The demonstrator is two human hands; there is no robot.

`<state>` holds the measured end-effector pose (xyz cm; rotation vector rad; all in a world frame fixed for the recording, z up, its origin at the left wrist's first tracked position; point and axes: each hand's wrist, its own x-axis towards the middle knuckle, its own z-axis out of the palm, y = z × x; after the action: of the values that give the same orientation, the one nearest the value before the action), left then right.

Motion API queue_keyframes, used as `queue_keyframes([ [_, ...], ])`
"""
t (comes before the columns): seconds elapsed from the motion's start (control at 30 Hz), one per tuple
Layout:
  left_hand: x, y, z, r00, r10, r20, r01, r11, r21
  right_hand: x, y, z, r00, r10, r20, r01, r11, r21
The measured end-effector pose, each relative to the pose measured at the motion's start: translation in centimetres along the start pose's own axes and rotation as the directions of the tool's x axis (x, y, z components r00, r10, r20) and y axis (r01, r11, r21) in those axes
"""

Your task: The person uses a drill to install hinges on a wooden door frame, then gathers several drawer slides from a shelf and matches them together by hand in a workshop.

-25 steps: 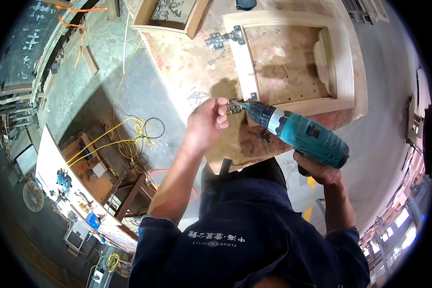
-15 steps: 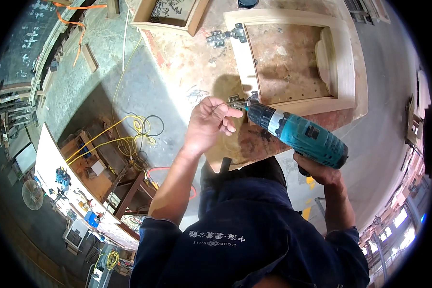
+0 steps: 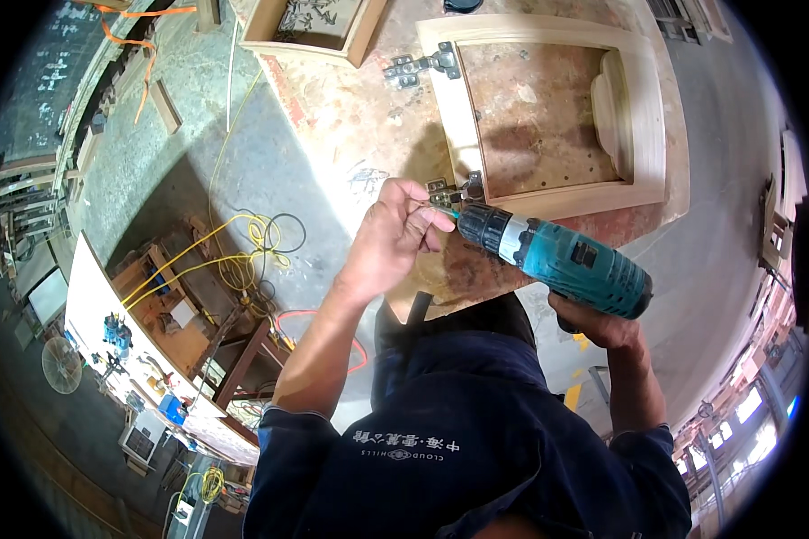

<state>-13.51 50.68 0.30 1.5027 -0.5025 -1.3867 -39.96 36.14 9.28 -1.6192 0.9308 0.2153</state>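
Observation:
My right hand grips the handle of a teal cordless drill, its black chuck pointing up and left. At the chuck, a short greenish bit meets the fingertips of my left hand. Those fingers are pinched together; whatever small thing lies between them is too hidden to name. Just beyond the bit, a metal cabinet hinge is on the left side of a pale wooden door frame. A second hinge sits farther up the same side. The frame lies flat on the worktable.
Loose screws lie on the worktable left of the frame. A wooden box holding several screws stands at the far left of the tabletop. Yellow cables coil on the floor, beside a second bench with tools.
My left fingertips have curled in closer around the bit's tip. The drill has shifted very slightly left and down, drawing the bit a little away from the hinge.

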Motion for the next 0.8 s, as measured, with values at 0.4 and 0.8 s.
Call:
queue_keyframes([
  [0.4,0.3,-0.9,-1.3,0.981,0.167,0.094,-0.169,0.985,0.019,-0.2,1.1,-1.5,0.997,-0.05,0.055,0.049,0.999,0.023],
  [0.8,-0.3,1.9,-1.9,0.9,0.143,0.411,-0.244,0.949,0.202,0.1,5.2,-4.0,0.633,-0.739,0.231,0.621,0.306,-0.722],
])
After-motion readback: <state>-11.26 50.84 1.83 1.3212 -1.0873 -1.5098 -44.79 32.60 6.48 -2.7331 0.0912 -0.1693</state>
